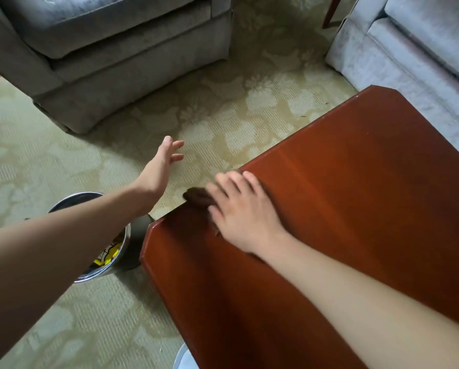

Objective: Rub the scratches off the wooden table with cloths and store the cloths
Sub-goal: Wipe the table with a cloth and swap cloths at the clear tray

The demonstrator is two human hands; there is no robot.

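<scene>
Right hand presses crumpled brown cloth onto glossy wooden table.

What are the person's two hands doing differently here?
The right hand lies flat on the wooden table, pressing a dark brown cloth at its edge; the left hand touches nothing and hangs over the carpet. The right hand's fingers cover the cloth; the left hand's fingers are spread and empty. Both are bare, reaching forward with palms down.
</scene>
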